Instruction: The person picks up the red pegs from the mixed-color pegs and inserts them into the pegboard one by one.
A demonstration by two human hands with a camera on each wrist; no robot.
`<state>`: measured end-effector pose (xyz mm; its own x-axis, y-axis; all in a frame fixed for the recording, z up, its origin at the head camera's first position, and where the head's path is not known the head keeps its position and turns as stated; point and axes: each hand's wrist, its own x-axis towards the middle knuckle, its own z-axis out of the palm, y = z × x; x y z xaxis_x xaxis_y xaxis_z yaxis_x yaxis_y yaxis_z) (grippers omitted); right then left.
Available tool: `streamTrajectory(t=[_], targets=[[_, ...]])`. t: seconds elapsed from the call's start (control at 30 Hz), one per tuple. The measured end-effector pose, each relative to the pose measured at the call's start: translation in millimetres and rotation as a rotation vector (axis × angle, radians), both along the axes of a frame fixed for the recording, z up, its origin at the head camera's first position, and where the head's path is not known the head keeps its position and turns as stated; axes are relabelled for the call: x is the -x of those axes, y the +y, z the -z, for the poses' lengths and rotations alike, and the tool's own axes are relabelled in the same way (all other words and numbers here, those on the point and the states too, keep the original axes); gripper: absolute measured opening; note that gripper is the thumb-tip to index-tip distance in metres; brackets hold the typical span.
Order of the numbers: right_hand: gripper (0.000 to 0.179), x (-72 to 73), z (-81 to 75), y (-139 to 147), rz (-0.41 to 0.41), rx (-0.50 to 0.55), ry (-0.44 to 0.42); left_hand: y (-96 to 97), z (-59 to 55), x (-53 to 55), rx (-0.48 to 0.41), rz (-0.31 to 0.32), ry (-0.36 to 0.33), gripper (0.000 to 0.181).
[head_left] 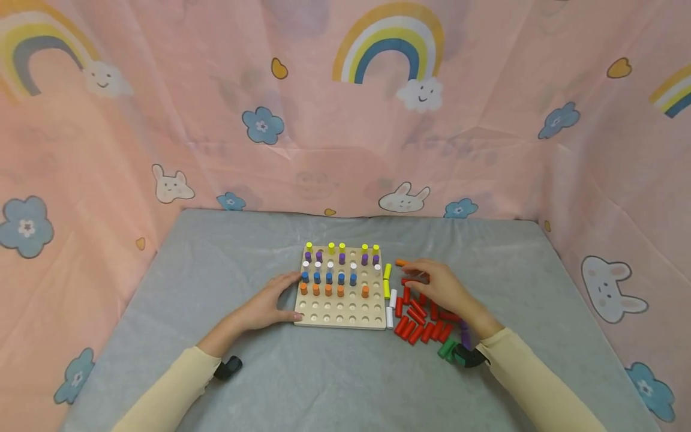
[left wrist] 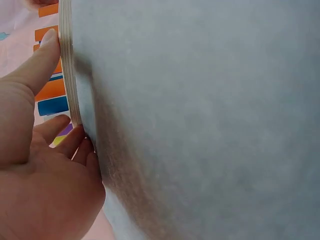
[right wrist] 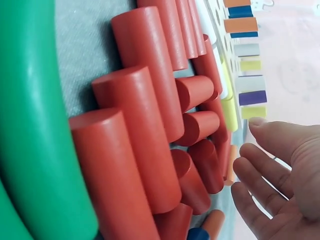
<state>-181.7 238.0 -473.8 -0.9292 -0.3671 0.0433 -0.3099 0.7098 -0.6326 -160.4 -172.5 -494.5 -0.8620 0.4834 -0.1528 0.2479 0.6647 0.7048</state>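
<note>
A wooden pegboard (head_left: pixel 345 324) lies on the grey cloth, its far rows set with yellow, purple, white, blue and orange pegs. My left hand (head_left: pixel 268 305) touches its left side, thumb at the near corner and fingers farther up. The left wrist view shows that thumb (left wrist: pixel 42 62) against the board's layered edge (left wrist: pixel 67 60). To the right of the board, my right hand (head_left: pixel 439 285) hovers over loose pegs, near an orange peg (head_left: pixel 401 262). In the right wrist view its fingers (right wrist: pixel 262 172) are spread and slightly bent, with nothing between them and the thumb.
Red pegs (head_left: pixel 417 312) lie heaped right of the board. Two yellow pegs (head_left: pixel 387 281) and two white pegs (head_left: pixel 390 317) line its right side. Green pegs (head_left: pixel 446 348) and a purple peg (head_left: pixel 465 333) lie by the right wrist. A pink patterned curtain (head_left: pixel 324 162) surrounds the table.
</note>
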Motion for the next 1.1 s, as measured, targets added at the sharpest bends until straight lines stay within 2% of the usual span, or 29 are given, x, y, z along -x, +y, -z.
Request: streamTrajectory(t=[0.37,0.57,0.63,0.93,1.1], targets=[[0.032,4.0,7.6,5,0.03,0.013,-0.059,1.1,-0.1,0.5,0.025,0.029,0.035,0.093],[0.029,5.2,8.9,5,0.015,0.002,-0.057,0.7,-7.2,2.6,0.116,0.052,0.158,0.097],[0.028,5.9,9.0,5,0.014,-0.01,-0.062,-0.6,-8.4,3.0,0.148,0.059,0.177,0.098],[0.023,10.6,11.9,5,0.0,-0.045,-0.077,-8.3,1.5,3.5,0.212,0.095,0.123,0.099],[0.022,12.8,11.2,5,-0.003,-0.047,-0.086,-8.9,4.1,4.8,0.193,0.096,0.131,0.099]])
